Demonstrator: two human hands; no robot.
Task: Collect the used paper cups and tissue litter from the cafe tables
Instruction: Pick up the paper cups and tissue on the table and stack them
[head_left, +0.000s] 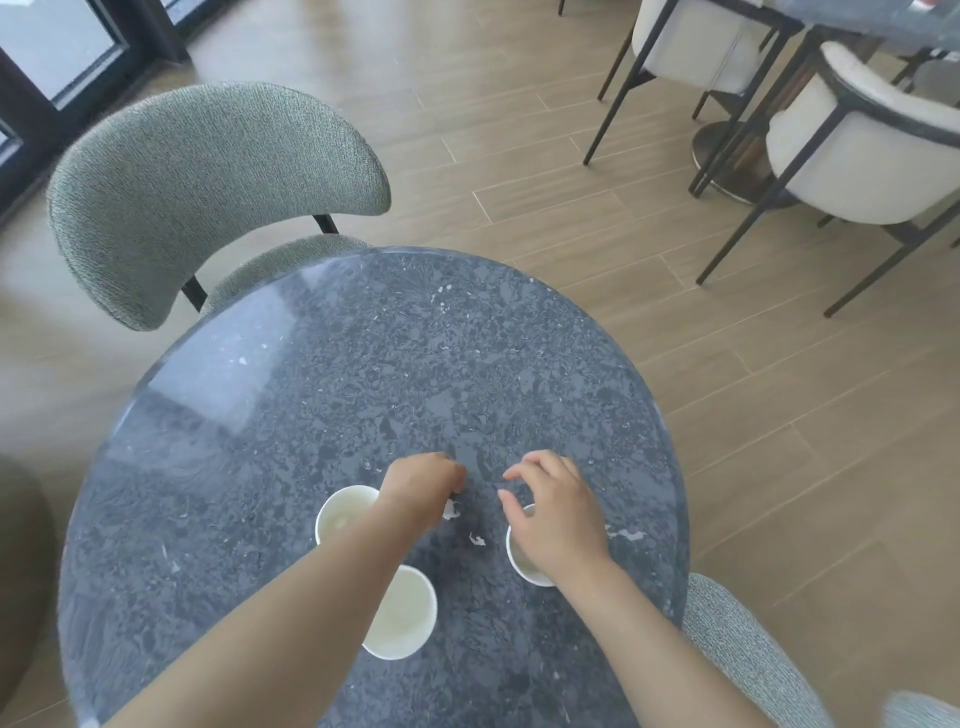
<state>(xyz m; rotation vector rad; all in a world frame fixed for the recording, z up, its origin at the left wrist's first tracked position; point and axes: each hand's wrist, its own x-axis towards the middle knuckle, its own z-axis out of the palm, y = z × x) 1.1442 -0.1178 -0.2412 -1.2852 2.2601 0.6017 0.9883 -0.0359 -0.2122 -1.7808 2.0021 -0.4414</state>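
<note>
three white paper cups stand upright on the round, dark grey speckled stone table (311, 395): one at the left (340, 514) just beside the left wrist, one nearest the body (408, 616) partly under the left forearm, and one on the right (524, 564) half hidden beneath the right hand (558, 512). the left hand (423, 486) is curled, fingers drawn in over the tabletop, and whether it holds anything i cannot tell; the right hand hovers with fingers loosely spread and slightly bent, holding nothing that shows. small torn white tissue scraps (475, 539) lie between the hands, one more piece (452, 509) right at the left hand's edge.

the likely trouble — a forearm or wrist brushing a cup while reaching for scraps. the near cup sits so close under the left arm that a sideways sweep could tip it (any dregs inside would spill on polished stone). the scraps are thin and flat on a glossy surface, so pinching may just slide them about.

the tabletop is shiny, reflecting window light. around it: a sage-green upholstered chair (208, 192), pale wood-plank flooring (519, 130), and cream armchairs with black metal frames (857, 156) at another table.
</note>
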